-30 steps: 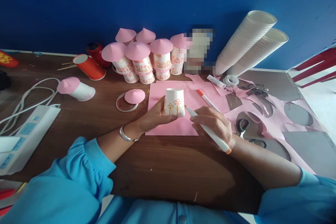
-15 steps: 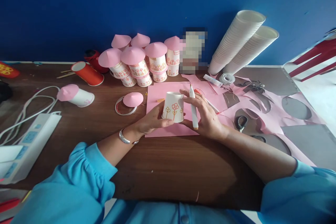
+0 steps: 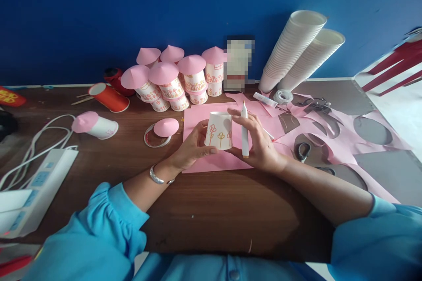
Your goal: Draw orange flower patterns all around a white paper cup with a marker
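A white paper cup [image 3: 219, 131], upside down and drawn with red and yellow-brown flowers, is held above a sheet of pink paper [image 3: 198, 160]. My left hand [image 3: 198, 145] grips its left side, thumb low on the front. My right hand [image 3: 260, 140] holds a white marker [image 3: 245, 134] upright between its fingers. That hand's fingertips are also close to the cup's right side; whether they touch it I cannot tell. The marker's tip points up, away from the flowers.
Behind stand several decorated cups with pink cone roofs [image 3: 165, 73]. Tall stacks of white cups [image 3: 293, 48] lean on the blue wall. Cut pink scraps [image 3: 349, 129], clear tape [image 3: 283, 96] and scissors [image 3: 302, 152] lie right. Left are a red cup [image 3: 110, 98] and a power strip [image 3: 49, 184].
The cup has turned in my hands, so a different part of its flower drawing faces me. The marker stays in my right hand.
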The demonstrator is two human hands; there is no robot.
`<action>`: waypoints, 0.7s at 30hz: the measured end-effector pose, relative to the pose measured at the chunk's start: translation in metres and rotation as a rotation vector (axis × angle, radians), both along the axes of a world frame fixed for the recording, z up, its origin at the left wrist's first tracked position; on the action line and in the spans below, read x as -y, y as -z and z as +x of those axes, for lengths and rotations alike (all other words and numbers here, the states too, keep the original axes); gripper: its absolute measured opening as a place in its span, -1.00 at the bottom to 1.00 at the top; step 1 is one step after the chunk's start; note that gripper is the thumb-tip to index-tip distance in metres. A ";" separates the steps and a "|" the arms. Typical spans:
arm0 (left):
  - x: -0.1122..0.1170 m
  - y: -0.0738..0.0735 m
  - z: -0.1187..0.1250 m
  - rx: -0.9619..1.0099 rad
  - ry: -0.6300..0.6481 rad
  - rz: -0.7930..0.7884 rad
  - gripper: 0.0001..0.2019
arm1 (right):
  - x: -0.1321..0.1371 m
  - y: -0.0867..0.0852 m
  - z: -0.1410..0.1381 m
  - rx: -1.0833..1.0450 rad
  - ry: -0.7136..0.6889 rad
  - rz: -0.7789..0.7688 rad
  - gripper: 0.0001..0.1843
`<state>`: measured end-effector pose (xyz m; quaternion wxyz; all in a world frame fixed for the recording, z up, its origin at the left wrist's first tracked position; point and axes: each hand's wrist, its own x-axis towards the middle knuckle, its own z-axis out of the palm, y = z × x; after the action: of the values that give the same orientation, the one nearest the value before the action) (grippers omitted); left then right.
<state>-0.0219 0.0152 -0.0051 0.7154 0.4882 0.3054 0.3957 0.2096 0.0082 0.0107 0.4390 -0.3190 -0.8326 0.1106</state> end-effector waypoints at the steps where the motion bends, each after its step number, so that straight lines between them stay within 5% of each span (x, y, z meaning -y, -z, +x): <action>1: -0.001 0.001 -0.001 0.014 0.020 -0.012 -0.27 | -0.001 0.000 0.000 -0.020 0.009 -0.014 -0.15; 17: 0.003 -0.005 0.002 -0.106 0.045 -0.016 -0.38 | 0.001 0.001 0.000 0.020 -0.027 0.025 -0.12; 21: -0.001 -0.001 -0.001 -0.019 0.012 -0.053 -0.41 | 0.006 -0.009 0.005 -0.057 0.007 0.103 -0.38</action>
<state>-0.0225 0.0159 -0.0040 0.7274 0.4746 0.3196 0.3788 0.2147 0.0026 0.0193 0.4789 -0.2959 -0.8231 0.0753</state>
